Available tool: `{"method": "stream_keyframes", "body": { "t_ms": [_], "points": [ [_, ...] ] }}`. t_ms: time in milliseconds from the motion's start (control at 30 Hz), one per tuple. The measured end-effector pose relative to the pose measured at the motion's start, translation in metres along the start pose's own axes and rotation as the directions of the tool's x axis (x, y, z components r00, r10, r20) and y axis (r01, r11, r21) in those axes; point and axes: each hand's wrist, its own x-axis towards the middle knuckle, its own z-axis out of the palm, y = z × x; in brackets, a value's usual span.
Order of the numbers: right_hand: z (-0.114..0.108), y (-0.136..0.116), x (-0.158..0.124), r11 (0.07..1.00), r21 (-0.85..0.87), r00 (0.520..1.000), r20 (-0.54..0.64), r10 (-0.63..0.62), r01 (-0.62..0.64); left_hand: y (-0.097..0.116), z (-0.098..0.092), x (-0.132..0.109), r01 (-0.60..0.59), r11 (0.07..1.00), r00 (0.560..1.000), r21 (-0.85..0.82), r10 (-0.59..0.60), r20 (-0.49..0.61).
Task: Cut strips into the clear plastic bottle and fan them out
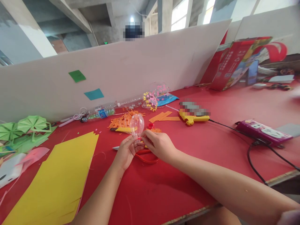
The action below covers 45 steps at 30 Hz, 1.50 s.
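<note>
The left hand (126, 151) and right hand (161, 145) are showing bare, as are the left forearm (103, 190) and right forearm (211, 175). A pale, greyish-lilac sleeve (290, 217) is appearing blurred at four o'clock; a small speck (245, 190) is marking the right forearm.

the red table (187, 187) bears yellow paper (58, 168), orange scraps (123, 119)

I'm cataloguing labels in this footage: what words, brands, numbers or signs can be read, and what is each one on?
"PURE": on the blue label of a clear plastic bottle; smaller print unreadable.
"B": starts the large white lettering on the purple box; the rest is unclear.
Red carton: white characters, too small to read.
Green sign, background: too blurred.
</note>
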Motion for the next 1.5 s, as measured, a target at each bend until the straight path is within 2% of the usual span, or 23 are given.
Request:
{"method": "stream_keyframes", "body": {
  "t_ms": [233, 367, 467, 567, 767, 1000, 1200, 1500],
  "points": [
    [-0.002, 0.000, -0.003, 0.997, 0.022, 0.996, -0.043, -0.077, 0.078, 0.000, 0.002, -0.001, -0.026, 1.000, 0.999, 0.000, 0.026, 0.033],
    [-0.004, -0.005, -0.005, 0.975, 0.171, 0.985, -0.123, -0.123, 0.143, 0.000, 0.001, 0.000, -0.012, 1.000, 1.000, -0.001, 0.012, 0.022],
    [-0.009, -0.008, -0.003, 0.956, 0.287, 0.984, -0.176, -0.006, 0.057, 0.001, 0.000, 0.001, 0.007, 1.000, 1.000, -0.010, -0.007, 0.002],
    [-0.011, -0.008, 0.000, 0.954, 0.298, 0.987, -0.143, 0.079, -0.033, 0.001, -0.002, 0.001, 0.014, 1.000, 1.000, -0.020, -0.013, 0.012],
    [-0.007, -0.005, 0.002, 0.963, 0.245, 0.990, -0.056, 0.132, -0.114, -0.001, -0.003, 0.001, 0.012, 1.000, 0.998, -0.022, -0.010, 0.066],
    [-0.006, -0.005, 0.003, 0.962, 0.212, 0.982, -0.035, 0.186, -0.174, -0.002, -0.002, 0.000, 0.018, 1.000, 0.995, 0.009, -0.018, 0.093],
    [-0.007, -0.005, 0.005, 0.938, 0.250, 0.969, 0.006, 0.248, -0.241, -0.002, -0.002, 0.000, 0.019, 0.999, 0.995, 0.033, -0.022, 0.099],
    [-0.006, -0.007, 0.007, 0.901, 0.341, 0.960, 0.011, 0.281, -0.267, -0.002, 0.000, -0.002, 0.026, 0.996, 0.992, 0.086, -0.036, 0.121]
  ]
}}
